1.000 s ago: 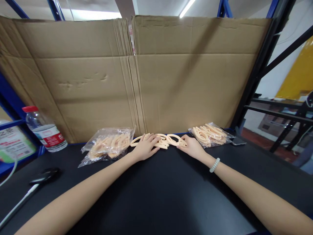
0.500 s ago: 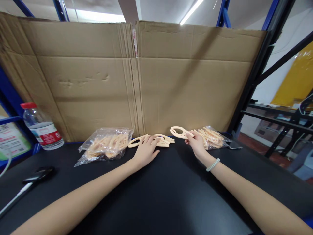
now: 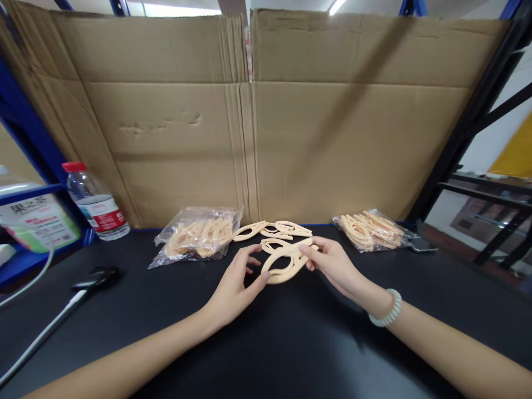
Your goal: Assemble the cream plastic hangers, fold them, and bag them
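Observation:
My right hand (image 3: 336, 265) pinches the right end of a beige clip-like piece (image 3: 286, 275) with a large oval loop, raised a little above the table in front of me. My left hand (image 3: 236, 285) is open on its left side, fingers apart, the thumb tip at the loop's left edge. Behind it more beige looped pieces (image 3: 293, 228) lie loose on the black table (image 3: 266, 349). Whether the held piece is one part or two overlapping ones I cannot tell.
A clear bag of beige pieces (image 3: 198, 235) lies left, another bag (image 3: 369, 230) right, beside a phone (image 3: 423, 245). At the far left stand a red-capped bottle (image 3: 97, 205) and a black device (image 3: 95, 278) with a white cable. A cardboard wall (image 3: 332, 138) closes the back.
My right hand has brought its looped piece left and nearer to me. My left hand has come off the loose pieces and moved toward the held one. The view has tilted down.

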Available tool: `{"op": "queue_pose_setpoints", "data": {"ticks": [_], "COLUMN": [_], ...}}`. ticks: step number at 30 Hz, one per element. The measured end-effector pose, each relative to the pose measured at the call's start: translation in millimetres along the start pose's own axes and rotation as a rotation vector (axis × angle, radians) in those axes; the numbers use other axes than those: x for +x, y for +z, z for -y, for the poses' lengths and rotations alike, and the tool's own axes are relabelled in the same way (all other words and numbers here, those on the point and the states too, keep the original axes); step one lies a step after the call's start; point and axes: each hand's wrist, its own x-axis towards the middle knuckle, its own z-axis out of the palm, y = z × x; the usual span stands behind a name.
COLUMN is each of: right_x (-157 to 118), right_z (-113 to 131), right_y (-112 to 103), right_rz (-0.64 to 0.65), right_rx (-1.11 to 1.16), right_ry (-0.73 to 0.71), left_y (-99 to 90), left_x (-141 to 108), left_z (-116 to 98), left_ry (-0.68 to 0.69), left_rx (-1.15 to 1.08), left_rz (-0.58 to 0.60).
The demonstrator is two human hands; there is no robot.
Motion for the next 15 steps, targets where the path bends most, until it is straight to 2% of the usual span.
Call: {"op": "queue_pose_setpoints", "data": {"ticks": [3, 6, 8, 11, 15], "right_x": [-9, -12, -10, -8, -6], "right_z": [0, -1, -3, -6, -6], "right_y": [9, 10, 8, 4, -1], "right_rz": [0.131, 0.206, 0.240, 0.255, 0.255], "right_rx": [-0.087, -0.154, -0.170, -0.226, -0.493], "right_ry": [0.003, -0.032, -0.048, -0.039, -0.112], "left_y": [-2.4, -6.3, -8.1, -8.9, -8.7], "left_x": [3, 2, 1, -1, -1], "left_z": [-3, -6, -7, -5, -2], "left_ry": [-0.042, -0.004, 0.015, 0.000, -0.040], "left_rx": [-0.130, -0.131, -0.107, -0.128, -0.220], "left_rz": [0.059, 0.151, 0.168, 0.121, 0.004]}}
